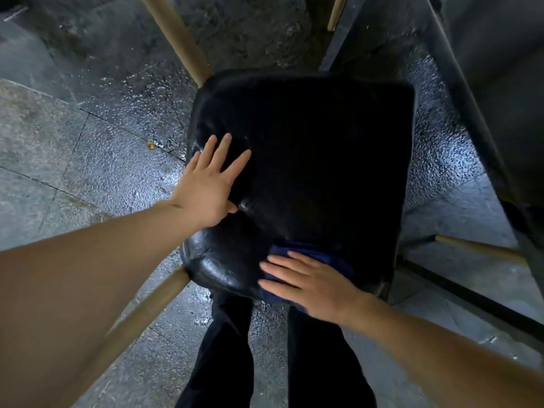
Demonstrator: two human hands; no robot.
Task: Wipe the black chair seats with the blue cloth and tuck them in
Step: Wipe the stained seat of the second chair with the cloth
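— What is seen in the middle?

— A black chair seat (309,160) is seen from above. It is shiny, and it is held up on light wooden legs (179,39). It is set on a grey stone floor (73,142) that looks wet.

— How is the left hand (210,184) placed?

— It is laid flat on the left side of the seat. The fingers are held straight and spread out, pointing up and away. Nothing is gripped by it. The arm is stretched out long from the bottom left corner.

— And the right hand (312,285)?

— It is pressed flat on top of the blue cloth (326,257). The fingers are kept straight and pointed to the left. The cloth is not squeezed; it is only pushed down under the palm.

— Where is the cloth found?

— It is found at the near edge of the seat, close to the body. Part of it is hidden under the hand.

— What else is seen?

— Black trousers (223,354) are seen below the seat. A dark frame (471,304) is seen on the right.
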